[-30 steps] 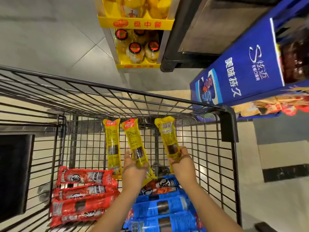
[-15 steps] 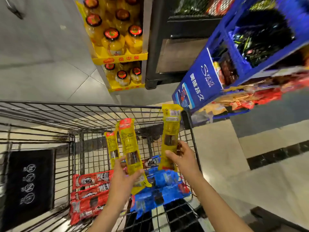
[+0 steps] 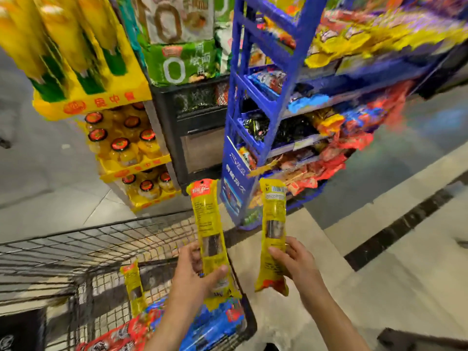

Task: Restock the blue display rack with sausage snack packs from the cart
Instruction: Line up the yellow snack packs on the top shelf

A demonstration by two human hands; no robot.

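Left hand (image 3: 195, 277): fingers and thumb curled round a yellow sausage pack (image 3: 209, 236), held upright above the cart (image 3: 101, 249).
Right hand (image 3: 293, 259): pinching a second yellow pack (image 3: 273, 231), upright, beside the first.
Blue rack (image 3: 266, 102): at 12 o'clock, shelves crowded.
Cart load: third yellow pack (image 3: 133, 285) at 8 o'clock; red packs (image 3: 119, 335) and blue packs (image 3: 215, 328) at 6 o'clock.

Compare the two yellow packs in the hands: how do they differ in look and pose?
The left-hand pack shows a red label at its top; the right-hand pack shows a barcode there. The left hand holds its pack over the cart; the right hand holds its pack over the floor, nearer the blue rack. Both are yellow, long, upright.
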